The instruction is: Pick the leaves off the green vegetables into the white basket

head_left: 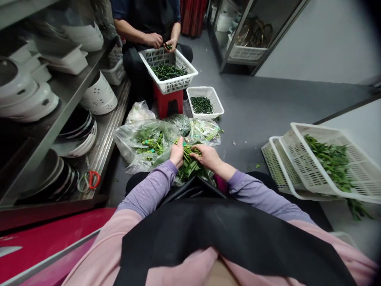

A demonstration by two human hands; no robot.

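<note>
Both hands (193,155) grip a greens bundle (190,161), plastic bags (139,143) crowding just beyond.

The floor (262,103) is grey and smooth, with a few small green scraps on it. On the left stands a metal shelf unit (98,135) with two levels; white bowls (26,95) and dark plates (74,131) are stacked there, and scissors with red and white handles (89,180) lie on the lower level. At the back right there is another metal rack (235,39) with a white basket (248,51) inside. The wall (321,39) on the right is plain and light grey. A dark red curtain (193,16) hangs at the far end. The light is even and soft.
</note>
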